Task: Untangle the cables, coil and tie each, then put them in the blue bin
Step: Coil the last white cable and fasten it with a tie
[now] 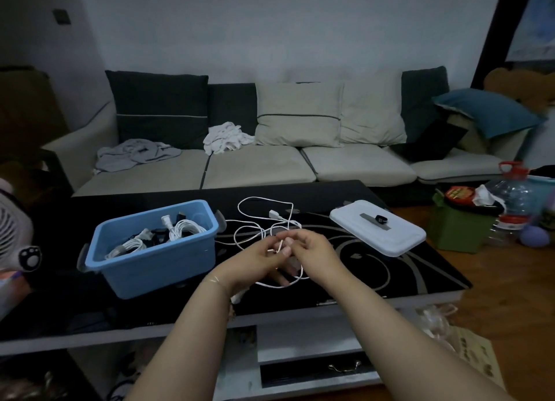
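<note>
So the loose white cable [264, 220] is sprawled across the black glass table [390, 280] in the middle of the frame, no real single direction to it, just big messy loops running from upper centre down toward the hands. Its flat USB-looking plug [274, 213] sits near the top of the tangle and points left-ish, lying flat on the glass. One loop sags below the hands toward the near table edge.

Both hands are bunched together right at the centre of the frame. Left hand [255, 258] has its fingers curled, pinching what looks like a short pale twist tie [280, 247] along with the cable. Right hand [309, 250] is curled in too, fingertips meeting the left ones on the same strand, so both are clamped on it rather than spread. Can't tell exactly how the tie wraps, it's too small and blurry.

The cable itself is thin, plain white, not coiled yet.

The blue bin [156, 268] is left of the hands on the same table, long side running lower left to upper right, and it already has white coiled cables [183, 229] plus some dark bits inside. Its white lid [378, 229] lies flat on the right side of the table with a small dark object on top. Sofa [270, 166] with cushions behind
</note>
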{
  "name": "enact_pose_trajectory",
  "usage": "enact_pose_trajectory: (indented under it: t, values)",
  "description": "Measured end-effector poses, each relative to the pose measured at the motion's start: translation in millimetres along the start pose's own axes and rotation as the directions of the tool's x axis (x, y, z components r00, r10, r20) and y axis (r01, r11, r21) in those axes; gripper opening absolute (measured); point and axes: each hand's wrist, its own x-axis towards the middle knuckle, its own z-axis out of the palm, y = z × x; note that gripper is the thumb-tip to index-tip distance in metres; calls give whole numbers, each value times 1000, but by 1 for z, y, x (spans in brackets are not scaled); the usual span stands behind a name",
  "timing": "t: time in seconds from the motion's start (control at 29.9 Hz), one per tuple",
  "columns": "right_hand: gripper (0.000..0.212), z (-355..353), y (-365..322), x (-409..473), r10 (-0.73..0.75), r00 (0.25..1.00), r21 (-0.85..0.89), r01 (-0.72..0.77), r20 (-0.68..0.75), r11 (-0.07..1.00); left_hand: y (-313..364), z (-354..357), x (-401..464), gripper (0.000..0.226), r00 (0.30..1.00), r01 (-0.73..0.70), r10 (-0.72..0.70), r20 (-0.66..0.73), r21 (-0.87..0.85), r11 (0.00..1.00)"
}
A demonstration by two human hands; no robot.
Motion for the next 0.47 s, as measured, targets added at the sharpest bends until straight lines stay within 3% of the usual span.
enact_pose_trajectory:
  t: [0.07,0.17,0.23,0.3,0.37,0.47]
  values:
    - [22,-3,3,-1,-93,995,-247,82,-34,965,2,3,-2,21,996,42,-42,-79,0,999]
    - [21,-8,15,2,-261,965,-556,206,-22,805,1,2,0,32,987,92,-88,-131,31,995]
    - [20,-10,21,3,-287,958,-572,251,28,781,3,1,-2,36,994,93,-95,-53,-34,995]
    - [20,-12,24,5,-242,968,-480,242,61,843,4,-1,-4,32,998,69,-66,21,-228,971]
    - [21,-11,22,5,-149,989,-386,141,8,912,4,-3,-4,28,999,46,-49,7,-464,885]
    - [25,-8,14,6,-137,981,-386,74,-139,919,2,-4,-1,28,995,9,-78,-69,-689,725]
